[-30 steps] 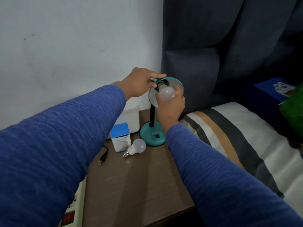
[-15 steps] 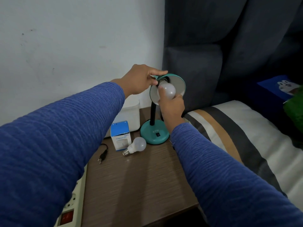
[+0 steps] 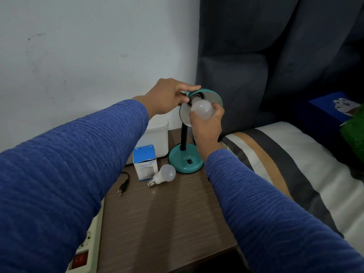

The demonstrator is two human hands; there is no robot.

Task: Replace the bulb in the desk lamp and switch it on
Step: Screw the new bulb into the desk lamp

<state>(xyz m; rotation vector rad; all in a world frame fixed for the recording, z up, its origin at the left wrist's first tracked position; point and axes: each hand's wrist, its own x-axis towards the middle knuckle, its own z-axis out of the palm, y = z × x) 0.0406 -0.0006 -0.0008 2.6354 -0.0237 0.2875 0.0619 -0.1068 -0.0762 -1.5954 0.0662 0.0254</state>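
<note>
- At the lamp's teal shade, the right hand wraps its fingers round the glass of the bulb, whose metal screw base sits at the mouth of the socket; how far it is threaded cannot be told.
- For this step, the bulb's axis should line up with the socket so the threads do not cross, and the turning force should stay light, stopping once it seats.
- Left hand is closed on the back of the shade, thumb along the top, which looks meant to brace the flexible neck against the twist.
- Both arms reach forward in blue sleeves, the right wrist bent upward beneath the bulb, the left coming in from the side.
- On the tabletop a second bulb lies on its side, between the small blue-and-white box and the lamp base.
- Judging by the loose plug lying near the box, the lamp seems unpowered; the rocker switch on the base is untouched.
</note>
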